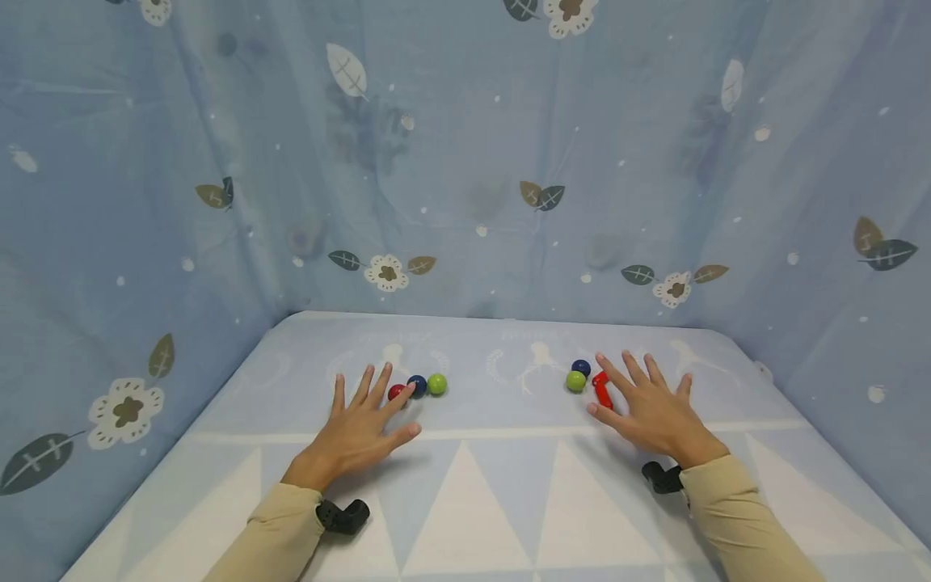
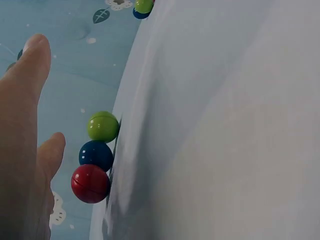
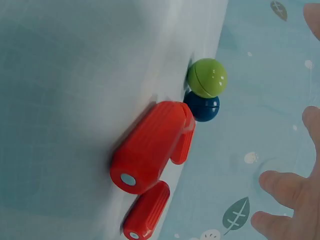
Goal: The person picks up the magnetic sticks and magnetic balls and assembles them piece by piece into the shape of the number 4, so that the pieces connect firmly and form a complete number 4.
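My left hand point(image 1: 359, 434) is held above the table with its fingers straight and spread. Just beyond its fingertips a red ball point(image 2: 90, 184), a dark blue ball point(image 2: 96, 154) and a green ball point(image 2: 103, 127) sit side by side in a row. On the other side my right hand point(image 1: 660, 416) is also spread, holding nothing. To its left lie several red rods point(image 3: 149, 147) with small silver discs on their ends, partly covered by the hand in the head view. Beside the rods, a second green ball point(image 3: 207, 78) and a second dark blue ball point(image 3: 203, 106) stand together.
A pale cloth with triangle patterns covers the table point(image 1: 465, 517). Blue curtains point(image 1: 465, 162) with flower and leaf prints rise at the back and both sides. A black wrist mount point(image 1: 343, 516) sits under the left sleeve, another mount point(image 1: 660, 478) under the right.
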Tool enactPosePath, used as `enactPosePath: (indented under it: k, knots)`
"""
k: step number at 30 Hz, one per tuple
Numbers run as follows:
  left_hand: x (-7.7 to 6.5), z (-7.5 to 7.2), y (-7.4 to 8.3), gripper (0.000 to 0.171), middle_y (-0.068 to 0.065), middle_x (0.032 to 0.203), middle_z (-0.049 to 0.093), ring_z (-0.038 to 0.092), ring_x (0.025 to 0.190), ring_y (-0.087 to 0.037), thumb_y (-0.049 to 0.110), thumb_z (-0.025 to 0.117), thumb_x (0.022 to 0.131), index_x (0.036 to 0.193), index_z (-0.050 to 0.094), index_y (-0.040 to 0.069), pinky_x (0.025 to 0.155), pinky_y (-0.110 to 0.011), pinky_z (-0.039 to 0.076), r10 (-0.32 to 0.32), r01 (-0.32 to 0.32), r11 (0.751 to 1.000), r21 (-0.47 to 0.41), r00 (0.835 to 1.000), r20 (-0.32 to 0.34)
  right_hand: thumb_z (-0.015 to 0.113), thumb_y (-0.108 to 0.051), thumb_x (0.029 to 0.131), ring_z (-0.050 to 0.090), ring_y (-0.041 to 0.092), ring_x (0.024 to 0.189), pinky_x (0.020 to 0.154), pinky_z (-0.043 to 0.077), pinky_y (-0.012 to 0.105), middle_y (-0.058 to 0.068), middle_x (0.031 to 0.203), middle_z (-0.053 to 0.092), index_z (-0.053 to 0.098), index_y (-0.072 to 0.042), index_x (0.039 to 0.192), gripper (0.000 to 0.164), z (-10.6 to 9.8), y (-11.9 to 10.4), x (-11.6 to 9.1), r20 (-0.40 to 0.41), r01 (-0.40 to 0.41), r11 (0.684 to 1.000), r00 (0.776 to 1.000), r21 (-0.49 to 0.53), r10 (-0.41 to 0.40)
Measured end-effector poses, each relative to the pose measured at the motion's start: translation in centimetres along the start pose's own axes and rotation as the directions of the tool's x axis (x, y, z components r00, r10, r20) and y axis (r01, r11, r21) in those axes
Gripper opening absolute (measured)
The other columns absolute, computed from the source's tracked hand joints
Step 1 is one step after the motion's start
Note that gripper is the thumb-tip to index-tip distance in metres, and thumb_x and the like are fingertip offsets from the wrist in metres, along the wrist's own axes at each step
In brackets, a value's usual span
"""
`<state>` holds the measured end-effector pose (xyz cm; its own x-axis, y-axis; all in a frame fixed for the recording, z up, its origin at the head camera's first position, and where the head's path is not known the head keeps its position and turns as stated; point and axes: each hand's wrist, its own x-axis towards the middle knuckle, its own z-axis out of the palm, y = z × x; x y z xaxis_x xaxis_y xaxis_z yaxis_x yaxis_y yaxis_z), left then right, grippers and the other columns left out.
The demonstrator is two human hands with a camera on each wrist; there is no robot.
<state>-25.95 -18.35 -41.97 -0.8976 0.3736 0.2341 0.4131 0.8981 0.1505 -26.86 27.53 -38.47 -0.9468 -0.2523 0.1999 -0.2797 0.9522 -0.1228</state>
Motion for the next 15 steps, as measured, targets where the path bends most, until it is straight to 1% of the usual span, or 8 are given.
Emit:
enactPosePath:
  k: [4,7,11,15]
  knots:
    - [-0.37,-0.14,0.42,0.075,-0.011,0.166,0.009,0.003,0.151,-0.038,0.07,0.039,0.096,0.157,0.036,0.026,0.11,-0.068,-0.011,0.014,-0.014,1.0,0.002,1.0,0.001,0.045,-0.078,0.089,0.011,0.059,0.143,0.092,-0.007,0.086,0.027,0.16,0.02,0.022,-0.03,0.161,0.089,0.34,-0.36,0.05,0.006,0.006,1.0,1.0,0.0,-0.006]
    - [-0.48,-0.12,0.61,0.075,-0.011,0.166,0.008,0.004,0.151,-0.038,0.071,0.038,0.097,0.157,0.035,0.026,0.111,-0.068,-0.01,0.023,-0.023,1.0,0.019,1.0,0.007,0.045,-0.078,0.089,0.011,0.058,0.143,0.093,-0.008,0.086,0.027,0.16,0.02,0.024,-0.029,0.161,0.089,0.47,-0.61,-0.01,0.014,0.01,1.0,1.0,0.004,-0.01]
    - [-0.57,-0.11,0.84,0.076,-0.009,0.166,0.007,0.003,0.152,-0.036,0.07,0.038,0.097,0.157,0.035,0.025,0.111,-0.066,-0.013,0.026,-0.026,1.0,0.006,0.999,0.02,0.045,-0.078,0.089,0.012,0.057,0.143,0.095,-0.007,0.085,0.027,0.16,0.021,0.027,-0.027,0.16,0.089,0.55,-0.88,-0.32,0.023,0.019,1.0,1.0,0.004,-0.019]
    - [-0.7,0.0,1.08,0.077,-0.01,0.166,0.01,0.005,0.152,-0.035,0.071,0.039,0.096,0.157,0.036,0.023,0.112,-0.063,-0.015,0.029,-0.029,0.999,-0.025,0.999,0.013,0.045,-0.077,0.09,0.014,0.056,0.143,0.095,-0.003,0.085,0.026,0.16,0.023,0.03,-0.025,0.159,0.088,0.58,-1.07,-0.75,0.021,0.039,0.999,0.999,0.014,-0.04]
